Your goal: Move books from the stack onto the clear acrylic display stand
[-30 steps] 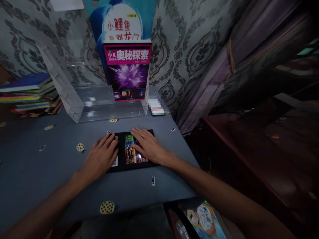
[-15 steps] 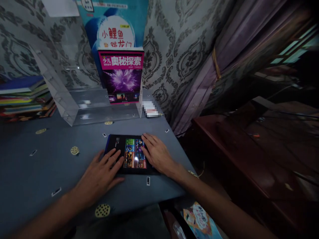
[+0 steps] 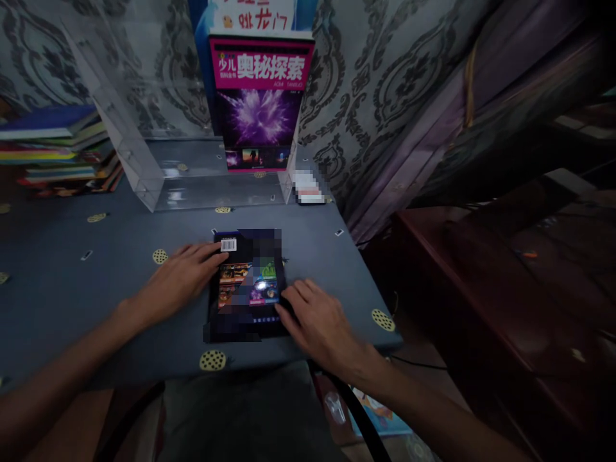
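A dark book [image 3: 245, 282] with small coloured pictures and a barcode lies flat on the table near its front edge; parts of its cover are blurred out. My left hand [image 3: 185, 273] has its fingertips on the book's upper left edge, fingers stretched out. At the lower right edge, my right hand [image 3: 320, 321] touches the book with its thumb and fingers apart. Behind the book stands a clear plastic rack [image 3: 216, 196], and a pink and purple book [image 3: 262, 106] rests upright in it, in front of a blue book [image 3: 260, 16].
A stack of books [image 3: 62, 151] is at the left on the patterned tablecloth [image 3: 125, 237]. A pixelated item [image 3: 309, 186] lies right of the rack. Dark red furniture [image 3: 462, 289] stands at the right, below a purple curtain [image 3: 414, 147].
The dark book has turned so its long side runs toward me. My left hand has moved to its upper left edge, my right hand to its lower right. The view has tilted down.
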Demonstrator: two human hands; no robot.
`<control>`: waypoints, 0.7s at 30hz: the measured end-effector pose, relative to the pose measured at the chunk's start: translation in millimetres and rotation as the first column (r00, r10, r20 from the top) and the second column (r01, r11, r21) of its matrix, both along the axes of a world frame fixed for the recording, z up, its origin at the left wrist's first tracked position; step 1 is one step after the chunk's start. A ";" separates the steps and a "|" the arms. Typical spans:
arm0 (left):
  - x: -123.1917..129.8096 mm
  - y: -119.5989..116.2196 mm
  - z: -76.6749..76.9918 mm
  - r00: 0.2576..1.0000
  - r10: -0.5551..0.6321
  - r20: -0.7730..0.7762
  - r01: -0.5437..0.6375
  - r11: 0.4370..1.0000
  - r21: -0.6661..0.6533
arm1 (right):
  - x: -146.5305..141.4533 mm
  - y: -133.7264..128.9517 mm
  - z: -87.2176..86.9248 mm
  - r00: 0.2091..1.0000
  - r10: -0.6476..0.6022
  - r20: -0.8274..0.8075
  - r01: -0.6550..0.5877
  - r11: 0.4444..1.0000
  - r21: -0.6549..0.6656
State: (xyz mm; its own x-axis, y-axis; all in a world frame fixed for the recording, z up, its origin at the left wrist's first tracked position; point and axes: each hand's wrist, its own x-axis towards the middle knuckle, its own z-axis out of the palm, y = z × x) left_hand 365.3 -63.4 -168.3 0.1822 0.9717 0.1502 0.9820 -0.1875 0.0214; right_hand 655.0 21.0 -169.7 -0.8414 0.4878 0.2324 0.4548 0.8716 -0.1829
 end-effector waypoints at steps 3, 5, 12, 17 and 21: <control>8.5 2.4 -0.9 0.998 0.052 0.034 -0.052 0.999 0.007 | -16.7 1.4 8.1 0.999 0.043 0.010 -0.042 0.997 -0.058; 14.7 1.6 -3.0 0.996 0.075 0.041 -0.076 0.997 0.028 | -36.7 6.9 12.5 0.996 0.083 -0.026 -0.085 0.992 -0.091; 19.0 -5.5 -15.1 0.998 0.039 0.053 -0.044 0.996 0.082 | -125.8 31.9 6.2 0.914 0.359 -0.191 -0.405 0.841 -0.358; 17.6 -3.9 -22.9 0.998 0.055 0.008 -0.056 0.988 0.146 | -128.7 57.1 -9.2 0.920 0.367 -0.138 -0.390 0.826 -0.406; 19.3 -3.0 -23.9 0.997 0.082 0.011 -0.083 0.985 0.149 | -101.5 79.9 -19.7 0.959 0.265 -0.096 -0.282 0.889 -0.360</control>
